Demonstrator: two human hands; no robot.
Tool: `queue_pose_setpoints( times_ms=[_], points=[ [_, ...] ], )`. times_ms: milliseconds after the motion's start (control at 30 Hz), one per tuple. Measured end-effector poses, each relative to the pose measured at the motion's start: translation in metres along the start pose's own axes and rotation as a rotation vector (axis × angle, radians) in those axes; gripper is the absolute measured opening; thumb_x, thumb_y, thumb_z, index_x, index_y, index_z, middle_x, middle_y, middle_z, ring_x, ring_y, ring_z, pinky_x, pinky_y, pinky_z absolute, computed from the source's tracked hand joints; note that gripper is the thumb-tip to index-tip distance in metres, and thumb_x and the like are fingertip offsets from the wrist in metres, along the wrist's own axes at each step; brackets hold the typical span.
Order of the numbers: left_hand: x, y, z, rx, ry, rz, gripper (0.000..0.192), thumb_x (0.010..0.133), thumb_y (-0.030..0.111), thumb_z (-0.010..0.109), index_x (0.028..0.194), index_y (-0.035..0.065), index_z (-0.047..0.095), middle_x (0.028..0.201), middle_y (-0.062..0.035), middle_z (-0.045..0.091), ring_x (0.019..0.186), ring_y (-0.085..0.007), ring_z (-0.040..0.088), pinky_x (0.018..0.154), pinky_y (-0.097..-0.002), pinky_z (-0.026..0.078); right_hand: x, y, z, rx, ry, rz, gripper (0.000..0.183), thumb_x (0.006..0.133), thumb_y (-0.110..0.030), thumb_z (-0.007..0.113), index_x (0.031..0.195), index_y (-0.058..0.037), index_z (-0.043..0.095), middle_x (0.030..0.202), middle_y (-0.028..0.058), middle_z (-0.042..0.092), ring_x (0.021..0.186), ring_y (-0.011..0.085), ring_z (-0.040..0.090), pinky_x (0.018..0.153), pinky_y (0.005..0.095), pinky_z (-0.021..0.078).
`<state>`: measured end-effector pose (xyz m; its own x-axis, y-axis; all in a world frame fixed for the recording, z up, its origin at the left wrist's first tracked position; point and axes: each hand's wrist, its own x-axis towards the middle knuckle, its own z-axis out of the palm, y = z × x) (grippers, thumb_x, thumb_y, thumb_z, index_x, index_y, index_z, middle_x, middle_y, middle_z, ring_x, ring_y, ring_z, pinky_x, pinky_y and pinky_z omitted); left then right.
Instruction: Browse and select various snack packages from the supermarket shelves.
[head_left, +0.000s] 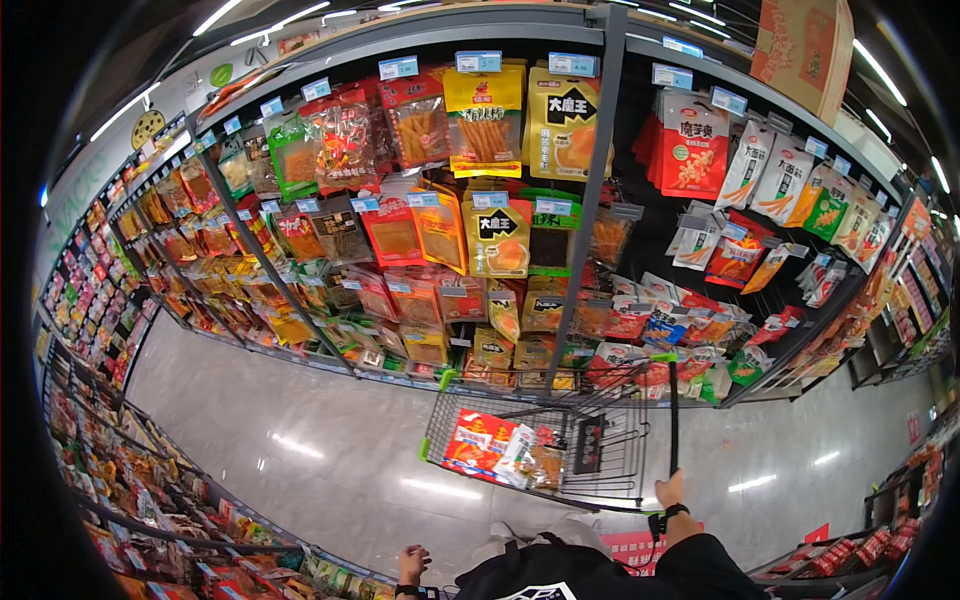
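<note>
My right hand (670, 489) is wrapped around the near end of the black handlebar (673, 420) of a wire shopping cart (590, 444) with green corners. A dark band circles that wrist. Inside the basket, toward its left end, lie red snack packets (472, 441), a white packet (516, 456) and a partly clear packet with brownish contents (549, 469). My left hand (413, 564) hangs low beside my body, fingers loosely bent and apart, holding nothing. It is nearest the lower-left shelving and touches none of the goods visibly.
Beyond the cart stands a tall rack with hanging snack bags (484, 124) and price tags (478, 61); a grey upright post (592, 195) divides it. Packed shelves (172, 517) curve along the lower left. More goods (874, 551) line the lower right. Grey shiny floor (337, 420) runs between.
</note>
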<state>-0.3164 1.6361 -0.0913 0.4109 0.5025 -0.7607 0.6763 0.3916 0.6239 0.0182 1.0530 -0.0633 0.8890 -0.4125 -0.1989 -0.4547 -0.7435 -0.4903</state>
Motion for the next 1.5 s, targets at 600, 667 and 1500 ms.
queue_pose_setpoints(
  times_ms=[600,667,1500],
  points=[
    [-0.025,0.095,0.162,0.535,-0.446,0.641,0.038,0.087,0.025,0.064,0.117,0.0008,0.061,0.101,-0.0153,0.069,0.09,-0.0249,0.067,0.08,-0.0342,0.052,-0.144,-0.121,0.067,0.316,-1.116,-0.327,0.044,0.083,-0.033,0.074,0.106,0.0012,0.061,0.082,0.0117,0.069,0.069,0.0189,0.066,0.065,0.0304,0.0525],
    [-0.039,0.106,0.172,0.567,-0.494,0.657,0.039,0.088,0.025,0.063,0.117,0.0002,0.06,0.101,-0.0158,0.069,0.091,-0.025,0.067,0.081,-0.0335,0.052,-0.14,-0.119,0.064,0.286,-1.057,-0.414,0.04,0.084,-0.032,0.073,0.105,0.0002,0.063,0.084,0.0114,0.069,0.069,0.0176,0.066,0.065,0.0299,0.0526],
    [-0.026,0.11,-0.02,0.95,0.38,0.061,0.061,0.088,0.056,0.044,0.113,0.0033,0.064,0.115,-0.0234,0.063,0.105,-0.039,0.061,0.098,-0.0495,0.039,-0.071,-0.034,-0.002,0.385,-0.605,0.092,0.034,0.086,-0.018,0.062,0.115,-0.0033,0.056,0.092,0.0133,0.067,0.07,0.0225,0.067,0.056,0.0312,0.0514]
  ],
)
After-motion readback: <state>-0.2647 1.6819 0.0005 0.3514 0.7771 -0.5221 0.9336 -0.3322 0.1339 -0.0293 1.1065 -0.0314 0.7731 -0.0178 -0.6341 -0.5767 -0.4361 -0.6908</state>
